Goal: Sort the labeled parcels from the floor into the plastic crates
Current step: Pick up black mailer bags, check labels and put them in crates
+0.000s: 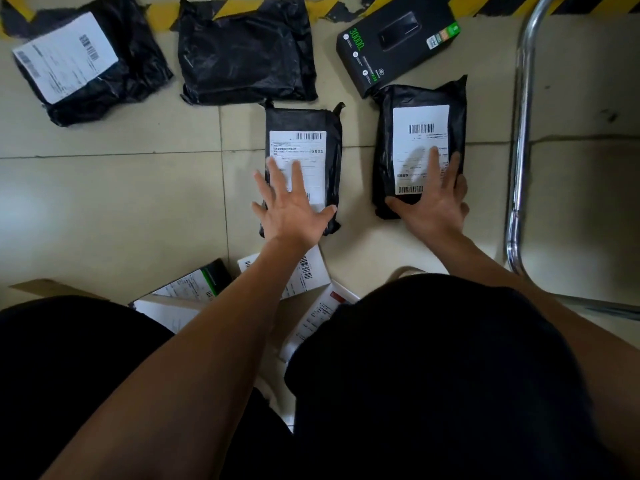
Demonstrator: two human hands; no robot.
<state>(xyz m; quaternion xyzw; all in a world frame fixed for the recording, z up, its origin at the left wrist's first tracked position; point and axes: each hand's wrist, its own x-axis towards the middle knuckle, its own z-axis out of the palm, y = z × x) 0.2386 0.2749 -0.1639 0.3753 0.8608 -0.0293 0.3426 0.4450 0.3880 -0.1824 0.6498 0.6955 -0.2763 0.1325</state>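
Both hands on labelled black parcels, tiled floor.
Left hand (pixel 292 206) lies flat, fingers spread, grip released, on the middle parcel (pixel 304 147). Right hand (pixel 434 199) lies on the right parcel (pixel 420 133), fingers straight over its label, thumb along the near edge, grip released. Three further parcels lie beyond; no crates in view.

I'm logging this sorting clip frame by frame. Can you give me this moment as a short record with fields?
left hand: open, fingers spread on the middle parcel
right hand: open, fingers flat on the right parcel
other parcels: labeled one far left, one with no label showing
box: black carton beyond the right parcel
crates: none in view
floor: tiled, striped tape at the top
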